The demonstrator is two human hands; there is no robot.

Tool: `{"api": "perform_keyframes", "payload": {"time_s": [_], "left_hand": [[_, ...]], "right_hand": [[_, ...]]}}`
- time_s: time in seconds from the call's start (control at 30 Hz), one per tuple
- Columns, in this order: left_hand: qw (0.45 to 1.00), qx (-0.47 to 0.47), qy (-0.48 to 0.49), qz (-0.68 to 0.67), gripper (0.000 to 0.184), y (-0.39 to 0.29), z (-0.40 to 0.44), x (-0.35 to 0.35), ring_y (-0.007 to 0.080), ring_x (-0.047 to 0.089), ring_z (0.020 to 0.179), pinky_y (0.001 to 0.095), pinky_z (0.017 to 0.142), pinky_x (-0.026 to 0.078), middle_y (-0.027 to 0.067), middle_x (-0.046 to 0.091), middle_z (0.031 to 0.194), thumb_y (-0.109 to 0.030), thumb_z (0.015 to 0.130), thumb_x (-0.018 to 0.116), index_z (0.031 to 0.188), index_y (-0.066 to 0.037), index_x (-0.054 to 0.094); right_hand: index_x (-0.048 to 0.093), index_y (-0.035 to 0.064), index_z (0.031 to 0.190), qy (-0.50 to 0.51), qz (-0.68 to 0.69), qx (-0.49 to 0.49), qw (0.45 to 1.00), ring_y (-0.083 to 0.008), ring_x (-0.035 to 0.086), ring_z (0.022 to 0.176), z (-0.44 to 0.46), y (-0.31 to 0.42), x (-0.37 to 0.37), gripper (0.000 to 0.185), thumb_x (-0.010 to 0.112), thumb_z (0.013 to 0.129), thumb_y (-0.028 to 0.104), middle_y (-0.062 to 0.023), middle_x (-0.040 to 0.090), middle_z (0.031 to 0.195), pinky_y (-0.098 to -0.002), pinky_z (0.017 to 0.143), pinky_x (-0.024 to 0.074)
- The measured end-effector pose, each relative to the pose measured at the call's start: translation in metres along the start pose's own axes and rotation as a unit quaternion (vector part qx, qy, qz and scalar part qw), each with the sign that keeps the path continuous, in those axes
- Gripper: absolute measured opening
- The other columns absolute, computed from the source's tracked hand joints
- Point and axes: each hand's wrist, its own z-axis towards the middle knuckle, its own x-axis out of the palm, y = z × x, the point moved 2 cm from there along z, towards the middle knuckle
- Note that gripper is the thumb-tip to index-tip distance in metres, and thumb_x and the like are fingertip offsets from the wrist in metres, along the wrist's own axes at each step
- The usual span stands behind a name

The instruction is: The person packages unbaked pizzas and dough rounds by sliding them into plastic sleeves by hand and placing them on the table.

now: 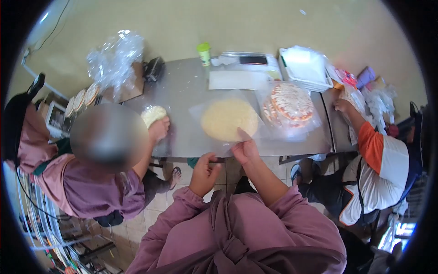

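Observation:
A flat, round, pale-yellow pizza base (229,119) lies on a clear plastic sheet (197,111) at the table's front. My right hand (246,150) is at its near edge, index finger stretched over the rim and thumb apart. Whether the fingertip presses on the base or the plastic, I cannot tell. My left hand (205,176) hangs just short of the table edge, loosely bent, its thumb apart and nothing visible in it. To the right, topped pizzas (292,102) in clear plastic lie stacked and overlapping.
On the left a co-worker's hand (159,129) holds a pale bagged mass (153,114). Another person's hand (342,106) reaches in from the right. Behind are a white board (238,80), a phone (253,60), white trays (305,68) and a green-lidded container (204,55).

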Motion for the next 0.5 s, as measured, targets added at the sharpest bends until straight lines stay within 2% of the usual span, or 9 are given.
{"api": "perform_keyframes", "payload": {"time_s": [0.03, 0.07, 0.13, 0.17, 0.23, 0.27, 0.33, 0.47, 0.5], "left_hand": [[1.000, -0.016, 0.004, 0.001, 0.033, 0.007, 0.004, 0.001, 0.0102, 0.049, 0.068, 0.0219, 0.057, 0.041, 0.0084, 0.053, 0.094, -0.009, 0.081, 0.057, 0.112, -0.001, 0.047], [0.999, -0.030, 0.008, 0.012, 0.034, 0.011, 0.007, 0.002, 0.0104, 0.050, 0.069, 0.0220, 0.058, 0.042, 0.0086, 0.054, 0.094, -0.009, 0.081, 0.057, 0.112, -0.001, 0.047], [0.998, -0.035, 0.039, 0.027, 0.033, 0.034, 0.009, 0.003, 0.0093, 0.051, 0.069, 0.0220, 0.057, 0.043, 0.0070, 0.054, 0.095, -0.009, 0.081, 0.057, 0.112, -0.001, 0.046], [0.997, -0.052, 0.050, 0.041, 0.033, 0.046, 0.008, 0.004, 0.0083, 0.052, 0.068, 0.0220, 0.057, 0.043, 0.0055, 0.054, 0.095, -0.009, 0.082, 0.057, 0.112, -0.001, 0.045], [0.992, -0.109, 0.058, 0.006, 0.032, 0.065, 0.003, 0.006, 0.0120, 0.056, 0.071, 0.0236, 0.060, 0.045, 0.0085, 0.058, 0.093, -0.010, 0.082, 0.055, 0.112, -0.001, 0.047], [0.993, -0.100, 0.069, 0.011, 0.032, 0.071, 0.003, 0.007, 0.0120, 0.056, 0.071, 0.0236, 0.060, 0.045, 0.0085, 0.058, 0.093, -0.010, 0.082, 0.055, 0.112, -0.001, 0.047], [0.981, -0.175, 0.083, -0.026, 0.032, 0.083, 0.004, 0.008, 0.0122, 0.057, 0.070, 0.0245, 0.060, 0.046, 0.0080, 0.057, 0.094, -0.011, 0.083, 0.055, 0.112, -0.001, 0.047], [0.977, -0.187, 0.102, -0.026, 0.031, 0.079, 0.021, 0.011, 0.0119, 0.058, 0.071, 0.0242, 0.060, 0.046, 0.0071, 0.058, 0.094, -0.012, 0.083, 0.054, 0.112, -0.002, 0.047], [0.978, -0.178, 0.105, -0.013, 0.030, 0.078, 0.027, 0.012, 0.0119, 0.058, 0.071, 0.0240, 0.061, 0.046, 0.0066, 0.058, 0.094, -0.012, 0.084, 0.054, 0.111, -0.002, 0.048]], "right_hand": [[0.050, 0.0017, 0.107, -0.027, -0.011, -0.009, 1.000, -0.0275, 0.056, 0.097, 0.009, 0.006, -0.011, 0.027, 0.054, 0.083, 0.015, -0.0133, 0.056, 0.106, -0.0429, 0.084, 0.0461], [0.051, 0.0027, 0.104, -0.024, -0.096, 0.029, 0.995, -0.0264, 0.056, 0.094, 0.025, 0.003, -0.045, 0.024, 0.054, 0.083, 0.015, -0.0118, 0.057, 0.102, -0.0413, 0.081, 0.0473], [0.052, 0.0042, 0.100, -0.045, -0.168, 0.132, 0.976, -0.0220, 0.057, 0.085, 0.023, -0.002, -0.099, 0.021, 0.054, 0.083, 0.015, -0.0095, 0.058, 0.094, -0.0359, 0.073, 0.0490], [0.052, 0.0048, 0.100, -0.065, -0.154, 0.200, 0.965, -0.0188, 0.057, 0.080, 0.012, -0.003, -0.113, 0.020, 0.054, 0.082, 0.013, -0.0087, 0.058, 0.090, -0.0322, 0.068, 0.0495], [0.053, 0.0041, 0.100, -0.093, -0.262, 0.261, 0.924, -0.0168, 0.057, 0.076, -0.029, 0.026, -0.077, 0.022, 0.057, 0.081, 0.015, -0.0078, 0.059, 0.086, -0.0297, 0.065, 0.0496], [0.053, 0.0041, 0.100, -0.094, -0.254, 0.250, 0.930, -0.0168, 0.057, 0.076, -0.034, 0.045, -0.069, 0.022, 0.057, 0.081, 0.015, -0.0078, 0.059, 0.086, -0.0297, 0.065, 0.0496], [0.055, 0.0050, 0.098, 0.028, -0.471, 0.197, 0.860, -0.0139, 0.057, 0.074, -0.034, 0.089, -0.057, 0.022, 0.060, 0.080, 0.018, -0.0051, 0.060, 0.084, -0.0272, 0.063, 0.0491], [0.062, 0.0055, 0.087, 0.091, -0.582, -0.058, 0.806, -0.0093, 0.056, 0.071, 0.003, 0.198, -0.011, 0.012, 0.061, 0.079, 0.015, -0.0012, 0.061, 0.077, -0.0243, 0.061, 0.0467], [0.061, 0.0044, 0.086, 0.094, -0.608, -0.117, 0.779, -0.0088, 0.056, 0.074, 0.021, 0.225, -0.002, 0.010, 0.059, 0.081, 0.012, -0.0013, 0.061, 0.080, -0.0239, 0.065, 0.0464]]}}
